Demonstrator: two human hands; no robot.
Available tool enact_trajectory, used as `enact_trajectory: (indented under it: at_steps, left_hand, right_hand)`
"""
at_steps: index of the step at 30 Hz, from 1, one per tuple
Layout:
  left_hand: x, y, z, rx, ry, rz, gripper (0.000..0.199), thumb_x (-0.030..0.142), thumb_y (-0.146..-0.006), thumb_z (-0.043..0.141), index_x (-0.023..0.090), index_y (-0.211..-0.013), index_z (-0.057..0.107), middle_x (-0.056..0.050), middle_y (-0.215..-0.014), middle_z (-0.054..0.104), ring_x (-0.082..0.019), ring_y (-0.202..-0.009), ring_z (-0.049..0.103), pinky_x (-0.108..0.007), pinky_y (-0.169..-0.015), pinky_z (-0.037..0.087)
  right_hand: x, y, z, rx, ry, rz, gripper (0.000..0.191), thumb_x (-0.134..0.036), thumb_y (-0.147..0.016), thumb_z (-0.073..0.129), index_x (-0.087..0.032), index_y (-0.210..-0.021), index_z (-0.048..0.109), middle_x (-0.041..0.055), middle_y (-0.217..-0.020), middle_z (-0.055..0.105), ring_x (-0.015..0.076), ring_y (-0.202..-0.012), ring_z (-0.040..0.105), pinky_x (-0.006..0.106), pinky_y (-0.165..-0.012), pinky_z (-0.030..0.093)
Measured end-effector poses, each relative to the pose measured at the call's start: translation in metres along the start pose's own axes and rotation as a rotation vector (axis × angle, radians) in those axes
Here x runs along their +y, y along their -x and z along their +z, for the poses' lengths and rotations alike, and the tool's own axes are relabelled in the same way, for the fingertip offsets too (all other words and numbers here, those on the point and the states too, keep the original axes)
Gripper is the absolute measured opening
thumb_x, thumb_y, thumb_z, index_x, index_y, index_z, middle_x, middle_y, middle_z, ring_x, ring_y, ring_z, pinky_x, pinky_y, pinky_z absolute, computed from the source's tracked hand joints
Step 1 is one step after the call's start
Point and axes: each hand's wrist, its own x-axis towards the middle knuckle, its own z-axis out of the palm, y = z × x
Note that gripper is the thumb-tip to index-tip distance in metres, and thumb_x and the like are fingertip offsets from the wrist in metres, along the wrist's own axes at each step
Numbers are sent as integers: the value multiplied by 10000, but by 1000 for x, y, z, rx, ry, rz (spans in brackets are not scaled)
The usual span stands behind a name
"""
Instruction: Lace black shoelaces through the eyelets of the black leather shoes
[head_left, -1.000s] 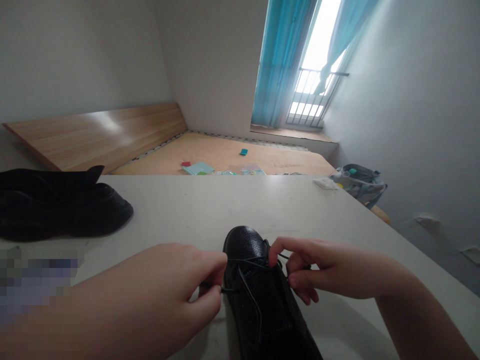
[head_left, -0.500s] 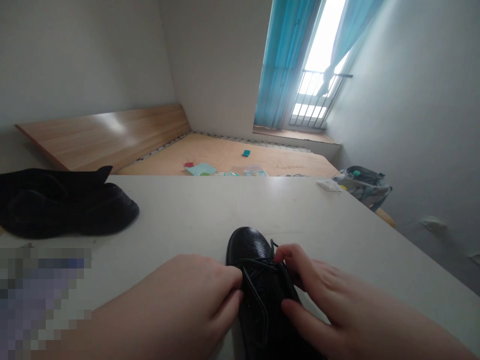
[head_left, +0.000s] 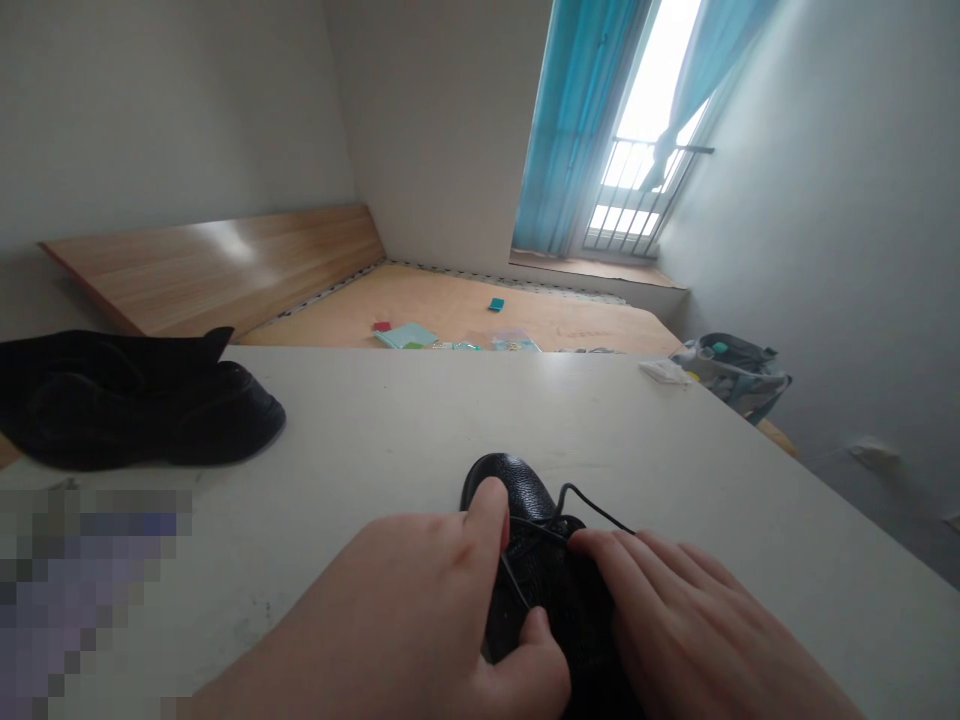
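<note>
A black leather lace-up shoe (head_left: 525, 485) stands on the white table in front of me, toe pointing away. My left hand (head_left: 442, 600) lies over its left side, index finger bent across the lacing and thumb apart from it on the shoe's upper. A thin black shoelace (head_left: 514, 580) runs between that finger and thumb. My right hand (head_left: 667, 600) is on the shoe's right side, fingers together, fingertips on the lace by the eyelets. The loose lace end (head_left: 600, 510) arcs up and runs in under the right fingers. The right thumb is hidden.
Another black shoe (head_left: 150, 400) lies at the table's left. A white packet (head_left: 664, 372) sits near the far right edge of the white table (head_left: 360, 430). A blurred-out patch (head_left: 75, 600) covers the lower left. Beyond are a bed (head_left: 442, 290) and a bag (head_left: 739, 370).
My left hand has moved right and over the shoe, its index finger and thumb now apart. The right hand has lowered and turned, drawing the lace end out to the right.
</note>
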Motion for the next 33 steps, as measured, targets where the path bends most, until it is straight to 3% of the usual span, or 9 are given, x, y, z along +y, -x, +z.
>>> enact_trajectory:
  at_steps: [5, 8, 11, 16, 21, 25, 30, 33]
  left_hand:
    - [1, 0, 3, -37, 29, 58, 180, 247, -764, 396, 223, -881, 530, -42, -803, 664, -247, -705, 629, -327, -594, 427]
    - [0, 3, 4, -42, 3, 32, 238, 185, -748, 390, 222, -880, 584, -56, -833, 676, -261, -767, 640, -348, -649, 451]
    - [-1, 6, 4, -8, -28, 25, 241, 184, -743, 404, 214, -861, 612, -72, -838, 681, -273, -775, 637, -368, -658, 452]
    - [-3, 5, 0, 12, -9, 66, 64, 215, -714, 482, 213, -709, 547, -47, -782, 672, -245, -721, 614, -330, -600, 443]
    - [-3, 6, 3, 30, -17, 90, 165, 223, -829, 430, 201, -749, 572, -68, -818, 679, -246, -747, 624, -350, -653, 476]
    - [-3, 8, 4, 27, -26, 116, 240, 222, -887, 380, 180, -831, 609, -97, -867, 685, -253, -780, 638, -360, -694, 487]
    - [-3, 12, 3, 25, 47, 109, 261, 256, -911, 387, 195, -878, 638, -80, -884, 685, -256, -808, 640, -365, -709, 490]
    - [-5, 11, 5, 12, 45, 111, 285, 260, -925, 375, 218, -910, 657, -74, -908, 656, -263, -849, 618, -410, -750, 483]
  right_hand:
    - [-2, -8, -3, 54, 44, -2, 282, -75, -765, 440, -189, -1008, 527, 66, -826, 700, 257, -722, 663, 379, -628, 486]
    - [-7, -9, -6, 38, 85, 15, 278, -60, -764, 436, -188, -993, 529, 64, -824, 696, 262, -725, 652, 392, -623, 470]
    - [-13, -11, -7, 10, 99, 57, 257, -39, -765, 440, -199, -943, 533, 56, -796, 679, 254, -711, 642, 396, -640, 463]
    - [-17, -16, -6, -13, 74, 109, 251, -32, -748, 476, -199, -923, 541, 37, -743, 659, 236, -663, 642, 373, -638, 473]
    - [-16, -19, -7, 78, 94, 64, 287, 5, -687, 453, -177, -900, 515, 68, -738, 648, 248, -639, 640, 354, -559, 496]
    - [-15, -19, -6, 149, 43, 74, 244, 3, -747, 394, -211, -849, 449, 70, -740, 603, 259, -648, 615, 358, -527, 494]
    - [-20, -18, -15, 143, -351, 172, 178, -84, -918, 327, -236, -915, 419, 50, -868, 595, 211, -813, 609, 352, -714, 513]
    - [-24, -14, -26, 184, -689, 234, 155, -196, -994, 297, -270, -923, 413, 8, -810, 590, 162, -716, 603, 280, -640, 502]
